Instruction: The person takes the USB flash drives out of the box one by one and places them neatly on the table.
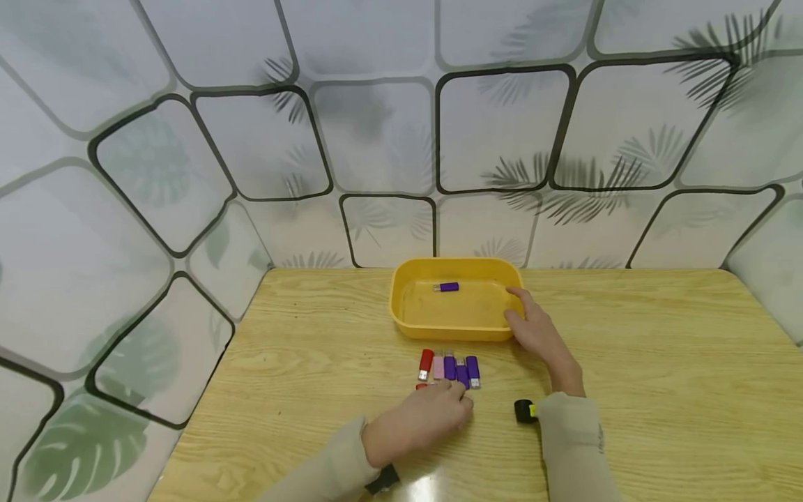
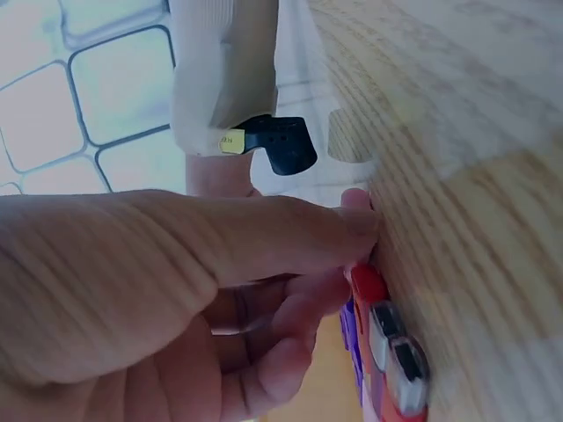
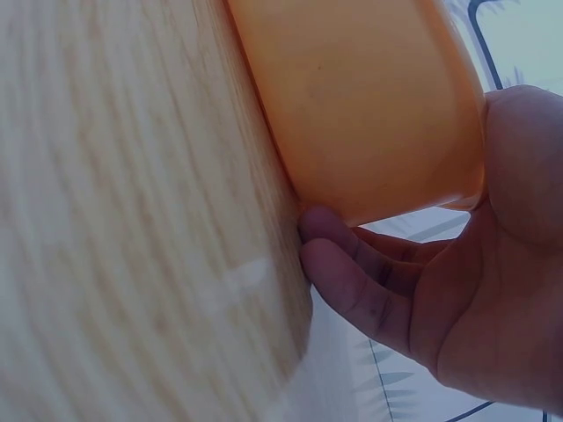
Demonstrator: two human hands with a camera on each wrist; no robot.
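A yellow plastic bin (image 1: 454, 332) stands on the wooden table, with one purple USB stick (image 1: 448, 286) lying in it. My right hand (image 1: 539, 335) holds the bin by its right end; the right wrist view shows fingertips (image 3: 339, 268) near its lower edge. In front of the bin lie several USB sticks, among them a red one (image 1: 426, 364), a pink one (image 1: 438, 367) and a purple one (image 1: 473, 371). Over the nearer sticks is my left hand (image 1: 429, 413), its thumb and fingers pinching a pink USB stick (image 2: 354, 198), mostly hidden by the thumb.
Patterned cloth panels (image 1: 376, 139) rise behind the table and along its left side. The wooden tabletop (image 1: 665, 362) extends to both sides of the bin. A black wrist device (image 1: 524, 411) sits at the right sleeve.
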